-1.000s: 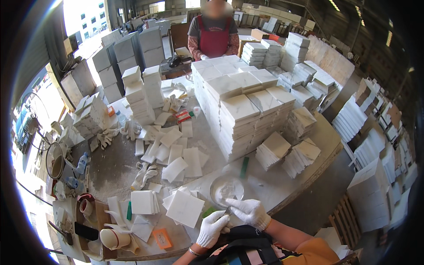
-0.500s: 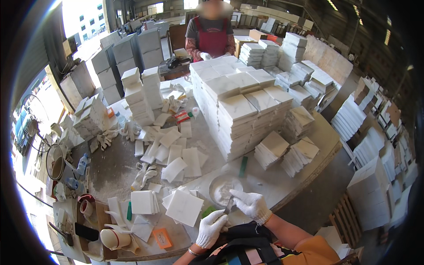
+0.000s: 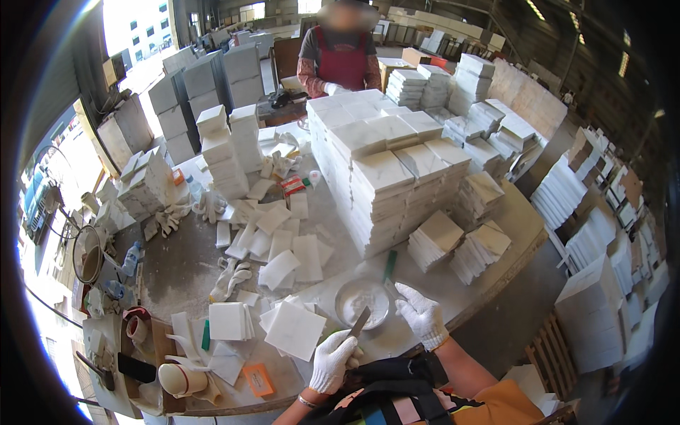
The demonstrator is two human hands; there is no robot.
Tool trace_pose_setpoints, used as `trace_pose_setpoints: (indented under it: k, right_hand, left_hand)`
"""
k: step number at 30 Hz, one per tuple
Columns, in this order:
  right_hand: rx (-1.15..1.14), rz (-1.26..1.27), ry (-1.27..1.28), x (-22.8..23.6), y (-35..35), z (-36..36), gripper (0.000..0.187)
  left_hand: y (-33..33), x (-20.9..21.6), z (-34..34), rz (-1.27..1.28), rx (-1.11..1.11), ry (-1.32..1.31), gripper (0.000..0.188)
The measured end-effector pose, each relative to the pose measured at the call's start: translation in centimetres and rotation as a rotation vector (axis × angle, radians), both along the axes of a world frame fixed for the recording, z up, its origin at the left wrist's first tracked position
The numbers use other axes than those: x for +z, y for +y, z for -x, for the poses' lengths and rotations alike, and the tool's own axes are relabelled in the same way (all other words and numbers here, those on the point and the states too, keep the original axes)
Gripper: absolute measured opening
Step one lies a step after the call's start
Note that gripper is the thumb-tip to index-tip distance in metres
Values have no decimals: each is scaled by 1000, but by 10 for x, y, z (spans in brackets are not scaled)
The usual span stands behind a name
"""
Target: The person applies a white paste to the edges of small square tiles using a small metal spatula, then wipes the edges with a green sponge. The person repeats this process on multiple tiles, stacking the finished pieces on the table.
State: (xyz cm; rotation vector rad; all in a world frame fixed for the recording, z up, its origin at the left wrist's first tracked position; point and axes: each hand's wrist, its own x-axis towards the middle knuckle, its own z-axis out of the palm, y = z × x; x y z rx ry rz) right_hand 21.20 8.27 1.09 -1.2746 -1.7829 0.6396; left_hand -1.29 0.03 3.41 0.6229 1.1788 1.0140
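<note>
Right hand (image 3: 423, 319) has moved away from the knife (image 3: 360, 321), fingers loosely open, empty. Near the bench's (image 3: 460, 301) front edge, left hand's (image 3: 334, 363) curled fingers grip it, blade protruding.

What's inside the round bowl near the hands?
The round bowl holds what looks like white powder. The blade in the left hand overlaps the bowl's near side in this view, hiding a bit. Whatever lies under the powder is covered, so I can't see it.

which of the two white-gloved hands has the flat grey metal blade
The left white-gloved hand grips the flat grey metal blade; the right white-gloved hand, fingers extended, shows no tool in it.
</note>
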Motion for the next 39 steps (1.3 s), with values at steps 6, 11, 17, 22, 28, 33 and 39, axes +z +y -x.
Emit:
trace_pose_setpoints:
  k: [6,11,17,22,28,33,39]
  right_hand:
    - [62,279,132,-1,-7,-1,56]
    - [27,546,489,3,-9,-1,34]
    - [51,472,577,-16,1,-8,14]
    - [-5,461,483,-24,13,-6,14]
    - [29,299,244,-58,28,6,16]
    - [64,125,-17,-72,39,15,11]
    - [29,328,-136,-92,45,15,19]
  left_hand:
    - [6,-9,1,74,46,-137,35]
    - [0,-15,5,52,72,-208,37]
    - [4,-13,3,102,83,-248,38]
    - [4,-21,4,114,77,-294,36]
    - [4,-20,6,127,55,-297,34]
    - [2,-25,8,107,28,-291,32]
    - [2,-29,8,111,26,-307,32]
